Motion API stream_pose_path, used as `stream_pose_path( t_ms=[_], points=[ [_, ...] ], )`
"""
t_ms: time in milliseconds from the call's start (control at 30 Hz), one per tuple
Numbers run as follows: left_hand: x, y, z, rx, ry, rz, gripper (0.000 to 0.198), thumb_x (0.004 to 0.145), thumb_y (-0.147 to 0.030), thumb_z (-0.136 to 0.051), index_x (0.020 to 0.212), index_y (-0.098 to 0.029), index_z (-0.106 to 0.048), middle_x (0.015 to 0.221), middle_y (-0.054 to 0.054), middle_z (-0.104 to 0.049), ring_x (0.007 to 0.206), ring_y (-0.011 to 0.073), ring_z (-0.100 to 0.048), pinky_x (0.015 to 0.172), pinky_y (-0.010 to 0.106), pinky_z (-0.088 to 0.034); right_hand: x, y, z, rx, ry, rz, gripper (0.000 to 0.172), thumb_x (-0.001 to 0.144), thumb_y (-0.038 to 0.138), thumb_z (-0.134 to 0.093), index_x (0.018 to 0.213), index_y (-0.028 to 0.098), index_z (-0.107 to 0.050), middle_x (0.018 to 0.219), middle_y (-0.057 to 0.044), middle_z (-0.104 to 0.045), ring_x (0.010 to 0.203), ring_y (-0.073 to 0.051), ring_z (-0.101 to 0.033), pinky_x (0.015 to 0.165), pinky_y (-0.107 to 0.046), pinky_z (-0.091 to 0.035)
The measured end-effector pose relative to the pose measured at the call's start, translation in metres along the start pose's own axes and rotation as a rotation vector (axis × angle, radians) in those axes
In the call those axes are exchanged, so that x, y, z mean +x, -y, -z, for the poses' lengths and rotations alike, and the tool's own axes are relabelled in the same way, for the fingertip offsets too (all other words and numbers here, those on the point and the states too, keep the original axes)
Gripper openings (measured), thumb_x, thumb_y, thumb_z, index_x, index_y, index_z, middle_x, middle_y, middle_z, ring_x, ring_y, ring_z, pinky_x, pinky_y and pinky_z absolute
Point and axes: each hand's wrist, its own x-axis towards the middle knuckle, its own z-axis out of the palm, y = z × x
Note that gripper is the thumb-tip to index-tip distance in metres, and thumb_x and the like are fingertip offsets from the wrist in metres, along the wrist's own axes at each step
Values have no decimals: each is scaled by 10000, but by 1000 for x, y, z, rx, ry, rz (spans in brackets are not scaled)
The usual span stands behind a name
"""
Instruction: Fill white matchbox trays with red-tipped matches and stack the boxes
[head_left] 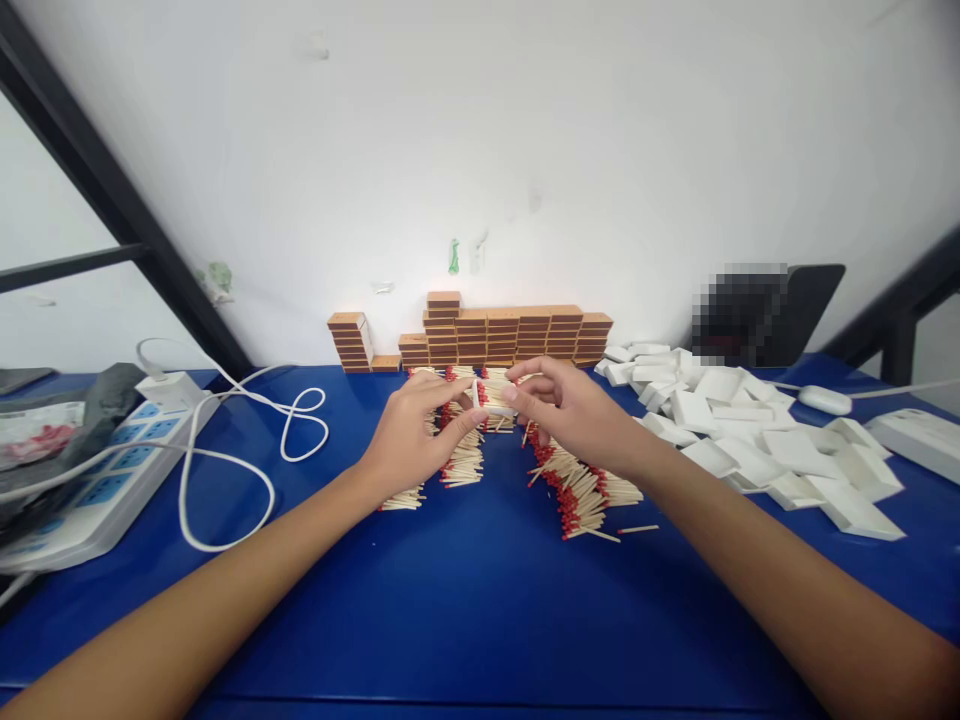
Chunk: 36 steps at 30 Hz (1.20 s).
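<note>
Between my two hands is a small white matchbox tray (495,408) with red-headed matches lying in it. My left hand (421,425) pinches the tray's left end between thumb and fingers. At the other end, my right hand (564,408) grips it with thumb and fingertips. Loose piles of matches lie around it: one pile (463,462) is beside my left hand, and a longer pile (577,490) spreads beneath my right hand. A single match (637,529) lies apart at the right.
Stacked brown matchboxes (487,338) line the white wall. On the right lies a heap of white matchbox trays (780,430), near a dark tablet-like panel (806,315). A power strip (124,475) and looping white cable (187,500) occupy the left of the blue table (450,620).
</note>
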Motion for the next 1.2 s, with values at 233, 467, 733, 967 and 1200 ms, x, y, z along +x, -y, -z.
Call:
stream_pose_path(
  t_ms=[233,467,733,967,1200],
  points=[
    [1,-2,2,29,30,21,281,986,-459,-728,1136,-227,-779,944,52,-768,917,217,-650,851,390,-526,-6,10,-4,71,87,-108,457,926,595,-696,1132,198,-603,720,8,-654,601,-152,-587,535,-291,-441],
    [2,-4,2,59,39,-19,371,982,-465,-732,1260,-219,-737,989,61,-775,921,219,-655,870,406,-535,-5,9,-4,114,105,-111,378,920,532,-721,1073,206,-606,794,-28,-693,643,-155,-590,543,-293,-455],
    [1,1,2,64,23,-60,328,945,-420,-789,1193,-208,-755,1024,70,-772,978,222,-649,893,400,-551,-4,5,-8,164,101,-168,398,907,513,-728,1133,213,-598,780,-9,-678,636,-150,-585,497,-263,-421],
    [1,0,2,71,32,-66,310,962,-412,-770,1194,-208,-751,999,68,-766,945,217,-651,884,399,-547,-6,9,-7,118,93,-183,347,985,531,-640,1134,218,-618,721,2,-667,590,-141,-580,506,-261,-443],
    [5,2,10,91,53,37,291,973,-482,-734,1099,-223,-779,994,77,-769,973,234,-665,871,401,-561,-2,4,-1,256,162,-158,583,814,517,-838,1257,234,-587,847,-15,-693,658,-159,-631,433,-239,-424]
  ],
)
